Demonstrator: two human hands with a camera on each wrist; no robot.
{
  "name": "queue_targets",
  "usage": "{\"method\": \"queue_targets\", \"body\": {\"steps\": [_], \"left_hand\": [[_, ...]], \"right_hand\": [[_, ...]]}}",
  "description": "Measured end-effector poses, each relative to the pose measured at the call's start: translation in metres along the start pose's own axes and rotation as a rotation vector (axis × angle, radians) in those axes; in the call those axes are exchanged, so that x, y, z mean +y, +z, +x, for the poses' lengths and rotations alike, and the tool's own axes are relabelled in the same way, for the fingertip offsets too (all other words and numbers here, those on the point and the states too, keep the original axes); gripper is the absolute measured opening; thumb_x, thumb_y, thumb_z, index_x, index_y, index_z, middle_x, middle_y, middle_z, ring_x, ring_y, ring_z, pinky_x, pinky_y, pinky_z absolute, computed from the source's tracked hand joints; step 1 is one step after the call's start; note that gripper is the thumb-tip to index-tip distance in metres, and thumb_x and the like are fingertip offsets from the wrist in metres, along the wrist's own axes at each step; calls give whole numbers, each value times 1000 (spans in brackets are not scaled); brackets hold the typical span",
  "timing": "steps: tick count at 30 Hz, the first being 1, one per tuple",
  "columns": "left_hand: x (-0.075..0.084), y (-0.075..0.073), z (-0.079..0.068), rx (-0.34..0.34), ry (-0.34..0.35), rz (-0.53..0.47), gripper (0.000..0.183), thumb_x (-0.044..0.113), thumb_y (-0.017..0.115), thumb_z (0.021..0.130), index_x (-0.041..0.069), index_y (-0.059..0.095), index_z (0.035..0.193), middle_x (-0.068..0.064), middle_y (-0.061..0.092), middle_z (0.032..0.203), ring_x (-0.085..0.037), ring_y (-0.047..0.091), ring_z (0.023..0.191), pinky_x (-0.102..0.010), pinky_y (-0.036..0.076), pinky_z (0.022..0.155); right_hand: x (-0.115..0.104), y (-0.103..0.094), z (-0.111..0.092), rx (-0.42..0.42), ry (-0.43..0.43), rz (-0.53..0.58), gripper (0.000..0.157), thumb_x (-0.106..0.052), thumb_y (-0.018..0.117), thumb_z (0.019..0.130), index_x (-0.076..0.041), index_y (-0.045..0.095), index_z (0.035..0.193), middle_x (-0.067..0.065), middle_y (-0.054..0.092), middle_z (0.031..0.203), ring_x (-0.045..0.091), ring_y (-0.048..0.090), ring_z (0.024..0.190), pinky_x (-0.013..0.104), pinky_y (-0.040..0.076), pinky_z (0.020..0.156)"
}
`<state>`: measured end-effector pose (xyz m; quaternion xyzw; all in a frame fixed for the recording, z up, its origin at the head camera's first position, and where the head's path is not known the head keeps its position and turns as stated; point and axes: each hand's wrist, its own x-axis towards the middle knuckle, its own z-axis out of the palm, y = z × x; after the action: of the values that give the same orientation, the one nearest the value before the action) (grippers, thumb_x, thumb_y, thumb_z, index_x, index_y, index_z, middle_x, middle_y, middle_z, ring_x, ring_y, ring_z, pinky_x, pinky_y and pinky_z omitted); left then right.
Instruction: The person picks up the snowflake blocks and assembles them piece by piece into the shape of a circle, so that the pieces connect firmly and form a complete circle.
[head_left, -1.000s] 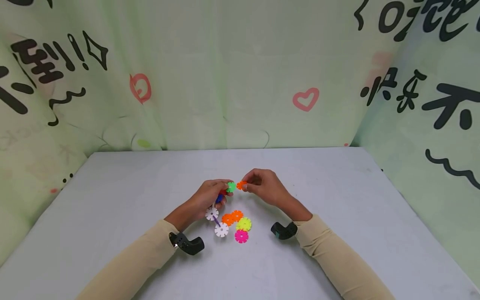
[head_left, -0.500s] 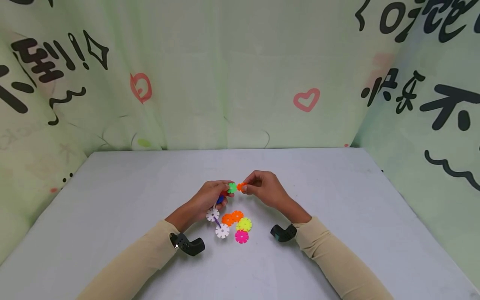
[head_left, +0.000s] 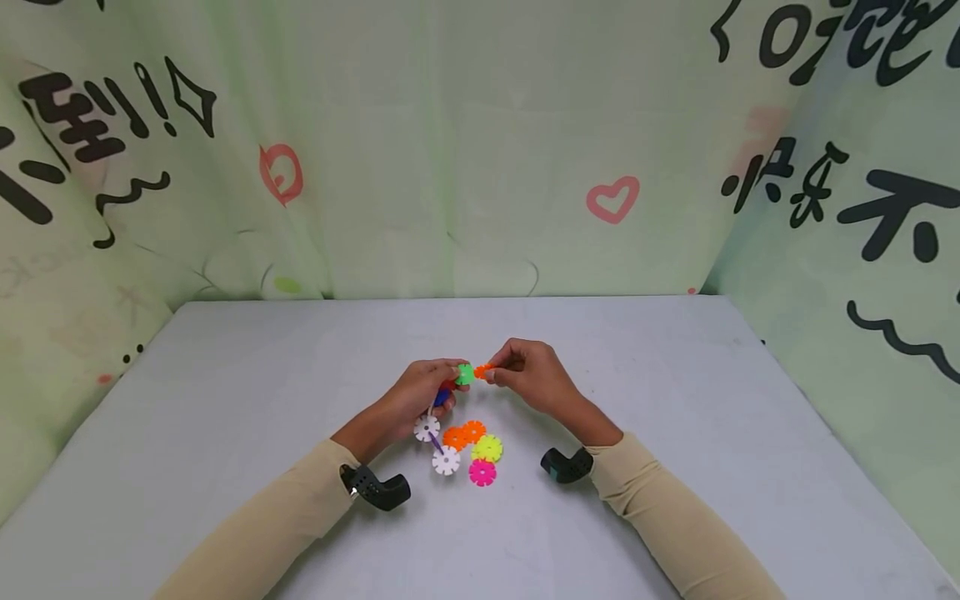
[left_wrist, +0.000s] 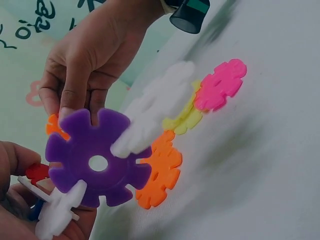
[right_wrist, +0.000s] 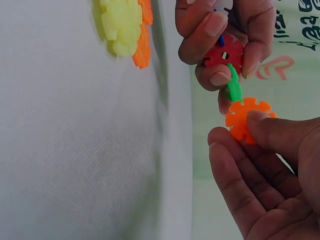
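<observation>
My left hand [head_left: 416, 392] grips a chain of slotted snowflake discs around its red disc [right_wrist: 236, 49]. From the red one a green disc [right_wrist: 233, 90] sticks out toward the right hand. The other way run a blue disc [head_left: 441, 398], white pieces [left_wrist: 56, 216], a purple disc [left_wrist: 70, 175] and another white disc [left_wrist: 155, 102], hanging below the hand. My right hand [head_left: 534, 375] pinches an orange disc [right_wrist: 241, 119] between thumb and fingers. Its slotted edge meets the end of the green disc, roughly crosswise in the right wrist view.
Beside the hanging chain, two orange discs [head_left: 454, 439], a yellow disc [head_left: 488, 449] and a pink disc [head_left: 482, 472] lie in a curved row on the white table [head_left: 637, 358]. A printed curtain [head_left: 480, 150] stands behind the table and along its sides.
The left hand's chain has shifted slightly to the right, and green and orange discs are a touch closer. The orange disc shows more edge-on. Both hands keep their holds.
</observation>
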<state>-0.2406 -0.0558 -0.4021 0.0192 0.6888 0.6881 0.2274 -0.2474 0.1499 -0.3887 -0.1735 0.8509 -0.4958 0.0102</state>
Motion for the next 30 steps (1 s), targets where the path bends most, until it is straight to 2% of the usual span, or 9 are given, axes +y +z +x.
{"method": "queue_targets", "body": {"steps": [7,17,25,30], "left_hand": [[2,1,2,25,5,22,37,19,44,104,8,54,137,-15,62,103,-16,46,60,-20,39,51],[2,10,-2,87,4,-63,36,20,45,104,9,53,138,-17,60,107,-14,45,61,-20,41,54],[4,13,-5,70,45,-41,42,23,44,105,6,47,144,-18,59,106,-13,45,61,-18,40,53],[6,13,-4,56,59,-63,44,25,44,105,5,45,144,-18,57,105,-13,45,63,-18,40,54]], "right_hand": [[1,0,1,11,-16,-14,5,2,69,87,1,66,91,7,70,88,24,70,83,31,55,73],[6,5,0,61,-87,1,8,1,72,85,0,66,89,8,71,89,18,70,80,29,55,72],[2,6,1,78,-79,74,6,2,71,85,3,66,89,11,72,89,21,71,79,31,56,74],[3,6,3,76,-93,108,8,1,71,86,5,65,90,13,72,90,22,71,78,30,56,74]]}}
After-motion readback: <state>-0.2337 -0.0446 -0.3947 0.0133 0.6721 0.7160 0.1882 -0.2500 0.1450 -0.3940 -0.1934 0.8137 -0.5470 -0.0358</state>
